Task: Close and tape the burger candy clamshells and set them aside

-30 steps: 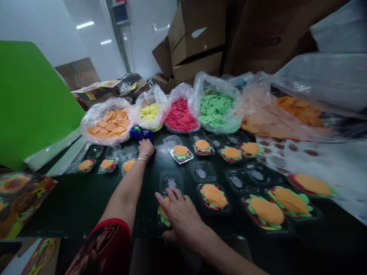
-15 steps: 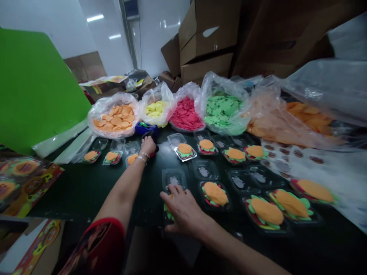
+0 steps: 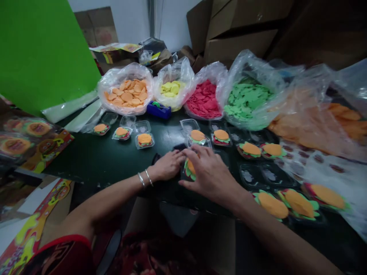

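My right hand (image 3: pixel 208 173) arches over a toy burger in a clear tray (image 3: pixel 189 169) on the dark table (image 3: pixel 109 158). Thumb and spread fingers close around the burger. Just left of it, my left hand (image 3: pixel 168 165), with bracelets at the wrist, is curled on a small dark object (image 3: pixel 156 157) that I cannot make out. The fingertips of both hands nearly touch above the tray. Filled burger trays (image 3: pixel 145 139) and empty clear trays (image 3: pixel 259 173) lie in rows around the hands.
At the back stand open bags of felt pieces: orange (image 3: pixel 126 93), yellow (image 3: pixel 171 88), red (image 3: pixel 205 100), green (image 3: pixel 243 100). A blue tape dispenser (image 3: pixel 158 109) sits before them. A green board (image 3: pixel 43 49) leans at the left, printed cards (image 3: pixel 28 141) below it, cardboard boxes (image 3: pixel 243 34) behind.
My left hand has drawn back from the blue tape dispenser to beside my right hand, now with a dark object in it. The view has tilted down and shifted.
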Motion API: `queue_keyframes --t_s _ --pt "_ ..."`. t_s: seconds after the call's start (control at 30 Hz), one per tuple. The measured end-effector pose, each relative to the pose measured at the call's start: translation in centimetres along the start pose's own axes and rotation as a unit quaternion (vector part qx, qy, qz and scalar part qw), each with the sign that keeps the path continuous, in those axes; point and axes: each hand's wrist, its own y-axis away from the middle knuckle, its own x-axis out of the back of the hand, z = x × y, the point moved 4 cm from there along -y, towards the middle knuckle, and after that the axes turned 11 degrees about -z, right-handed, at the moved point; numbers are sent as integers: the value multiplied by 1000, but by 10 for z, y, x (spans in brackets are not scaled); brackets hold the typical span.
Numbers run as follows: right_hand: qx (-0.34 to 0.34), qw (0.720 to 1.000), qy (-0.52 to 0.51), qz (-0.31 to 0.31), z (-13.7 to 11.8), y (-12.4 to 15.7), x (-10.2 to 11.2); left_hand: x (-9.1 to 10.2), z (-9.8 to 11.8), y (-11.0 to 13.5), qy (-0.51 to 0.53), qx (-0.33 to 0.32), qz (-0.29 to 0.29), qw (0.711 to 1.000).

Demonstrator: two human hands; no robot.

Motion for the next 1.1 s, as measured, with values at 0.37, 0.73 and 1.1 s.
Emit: queue_keyframes --t_s 0.37,0.73,1.1 --pt "-12 1000 -17 -6 -24 -40 -63 15 -80 227 -56 398 -37 915" --pt "-63 996 -51 -21 -12 -68 -45 62 -140 297 -106 530 -26 841" --pt "-69 995 -48 -58 -20 -75 -62 -20 114 91 46 -130 -110 984"
